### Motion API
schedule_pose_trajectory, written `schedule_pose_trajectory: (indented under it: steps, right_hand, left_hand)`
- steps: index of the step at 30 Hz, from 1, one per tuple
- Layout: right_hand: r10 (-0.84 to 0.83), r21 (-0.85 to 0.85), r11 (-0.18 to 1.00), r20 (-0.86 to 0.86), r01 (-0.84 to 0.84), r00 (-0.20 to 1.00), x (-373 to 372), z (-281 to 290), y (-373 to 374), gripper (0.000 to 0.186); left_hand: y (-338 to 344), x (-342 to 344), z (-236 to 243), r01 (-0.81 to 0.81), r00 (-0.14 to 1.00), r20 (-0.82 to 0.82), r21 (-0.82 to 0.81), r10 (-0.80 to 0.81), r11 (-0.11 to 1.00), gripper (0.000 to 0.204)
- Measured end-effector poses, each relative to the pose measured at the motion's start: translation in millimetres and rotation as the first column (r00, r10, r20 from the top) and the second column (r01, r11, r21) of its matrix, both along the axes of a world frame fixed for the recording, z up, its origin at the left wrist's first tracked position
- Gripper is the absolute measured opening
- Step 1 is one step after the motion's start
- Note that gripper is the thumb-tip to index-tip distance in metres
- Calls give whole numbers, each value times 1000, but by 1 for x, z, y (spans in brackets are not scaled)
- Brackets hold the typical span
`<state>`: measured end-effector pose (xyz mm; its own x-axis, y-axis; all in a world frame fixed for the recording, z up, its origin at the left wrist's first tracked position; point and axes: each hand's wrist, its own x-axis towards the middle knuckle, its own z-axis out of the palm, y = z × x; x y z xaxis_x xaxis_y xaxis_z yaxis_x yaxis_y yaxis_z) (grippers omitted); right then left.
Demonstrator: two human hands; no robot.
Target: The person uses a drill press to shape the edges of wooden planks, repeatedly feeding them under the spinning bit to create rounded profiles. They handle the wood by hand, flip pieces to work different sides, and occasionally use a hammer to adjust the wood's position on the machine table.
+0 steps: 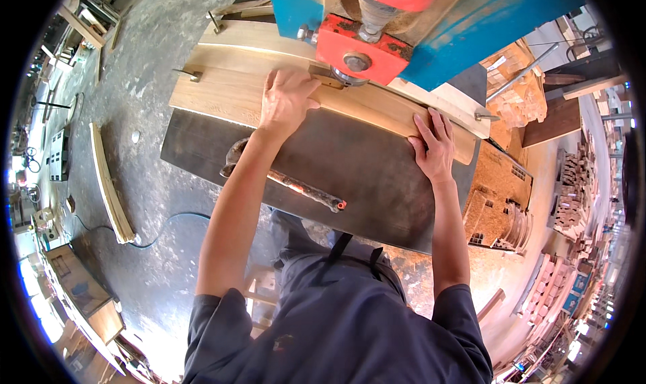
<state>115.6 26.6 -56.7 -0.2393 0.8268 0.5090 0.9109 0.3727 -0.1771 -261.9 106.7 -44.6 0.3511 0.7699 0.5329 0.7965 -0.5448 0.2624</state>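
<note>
A pale wooden board (363, 109) lies across the dark metal table (370, 175), beneath a red machine head (356, 48) with a bolt, mounted on a blue body (451, 34). My left hand (286, 101) grips the board just left of the head, fingers curled and slightly blurred. My right hand (434, 145) grips the board near its right end, thumb at the near edge. Behind it lie more pale strips (242, 37) with small metal clamps (194, 76). A long metal tool (306, 192) rests on the table beside my left forearm.
Long timber strips (110, 179) and a blue hose (182, 217) lie on the grey concrete floor (145, 142). At the right stand a chipboard surface (498, 182) and stacks of cut wood pieces (572, 196). A wooden box (81, 290) stands at the lower left.
</note>
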Motion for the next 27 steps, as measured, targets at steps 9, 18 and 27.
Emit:
schedule_pose_trajectory:
  steps: [9,18,27]
  right_hand:
    - [18,3,1000,31,-19,999,1,1,4,49]
    - [22,6,1000,13,-22,1000,2,-1,6,48]
    - [19,22,1000,-3,-19,1000,0,1,7,48]
  left_hand:
    - [2,2,-1,-18,1000,3,10,18,1000,48]
    - [4,5,-2,-37,998,45,75,34,997,47]
    - [3,6,1,-48,999,19,47,47,998,48]
